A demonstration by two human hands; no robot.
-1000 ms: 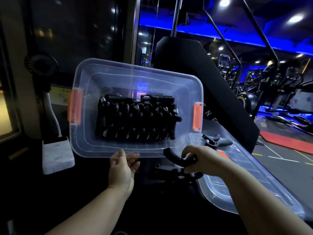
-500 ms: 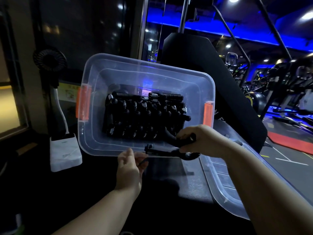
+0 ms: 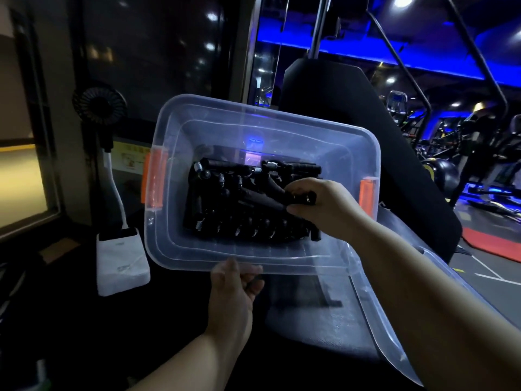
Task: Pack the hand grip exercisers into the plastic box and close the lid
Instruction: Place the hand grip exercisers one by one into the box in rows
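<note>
A clear plastic box point(image 3: 282, 119) with orange side latches is tipped toward me. My left hand point(image 3: 235, 289) grips its near rim from below. Several black hand grip exercisers point(image 3: 225, 218) with silver springs lie packed in rows on its bottom. My right hand point(image 3: 324, 204) reaches inside the box and holds one black exerciser point(image 3: 270, 197) by its handle, just above the packed rows. The clear lid point(image 3: 394, 320) lies flat at the lower right, partly under my right forearm.
A white power bank point(image 3: 121, 263) with a small black fan point(image 3: 98, 104) on a white stalk stands left of the box. Behind the box rises a dark padded gym machine point(image 3: 366, 131). Exercise machines under blue light fill the far right.
My right hand lifted the exerciser from the dark surface near the lid, over the box's near rim and into the box. My left hand kept hold of the rim.
</note>
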